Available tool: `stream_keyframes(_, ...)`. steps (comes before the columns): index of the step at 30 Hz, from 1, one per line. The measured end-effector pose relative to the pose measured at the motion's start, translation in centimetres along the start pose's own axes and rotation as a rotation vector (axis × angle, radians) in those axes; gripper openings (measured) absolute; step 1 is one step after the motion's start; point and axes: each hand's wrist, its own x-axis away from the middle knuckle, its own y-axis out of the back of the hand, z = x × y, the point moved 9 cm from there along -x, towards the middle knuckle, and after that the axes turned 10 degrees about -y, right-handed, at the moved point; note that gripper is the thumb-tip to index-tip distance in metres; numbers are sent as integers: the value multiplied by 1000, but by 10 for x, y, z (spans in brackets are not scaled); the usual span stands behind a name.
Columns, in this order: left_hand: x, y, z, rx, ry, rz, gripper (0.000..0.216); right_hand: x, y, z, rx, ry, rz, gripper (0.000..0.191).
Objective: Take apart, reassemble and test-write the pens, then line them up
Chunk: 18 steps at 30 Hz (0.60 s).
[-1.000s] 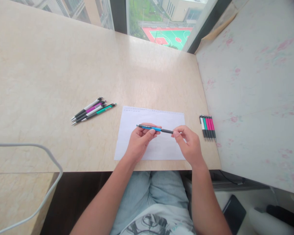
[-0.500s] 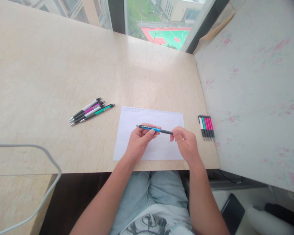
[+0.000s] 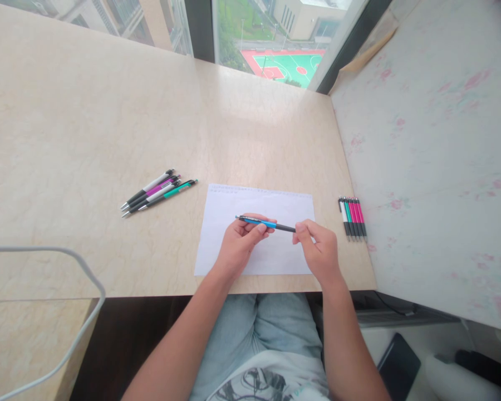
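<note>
A blue and black ballpoint pen [image 3: 269,223] is held level above a sheet of white paper [image 3: 225,259]. My left hand [image 3: 242,239] is closed around its blue barrel, thumb on top, with the clicker end pointing left. The thumb and fingers of my right hand [image 3: 316,245] pinch the black tip end, hiding the point. Small handwriting runs along the paper's top edge; the hands cover part of the sheet.
Several pens [image 3: 161,192] in white, purple and green lie loosely to the left. A tidy row of pens [image 3: 352,219] sits by the flowered wall [image 3: 434,167] on the right. A grey cable [image 3: 83,267] loops at the left. Behind the table [image 3: 108,128] are windows.
Both hands and the pen keep the same hold. The whole view has shifted slightly, with things appearing a little lower and further right.
</note>
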Motion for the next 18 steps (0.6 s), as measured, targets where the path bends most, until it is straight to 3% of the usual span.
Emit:
stream_keyframes(3,0,-1,1,-8,3,11,20,0,-1,-4,36,-26,2,47)
stream_keyframes(9,-1,3,1,27,7,-44,21,0,-4,1,-47,33,32,24)
stream_keyframes(13,0,-1,0,29,7,2,19,4,-1,8,0,77,1,36)
stream_keyframes(18,0,-3,-5,10,-38,38,16,6,-6,-2,-57,-50,-2,45)
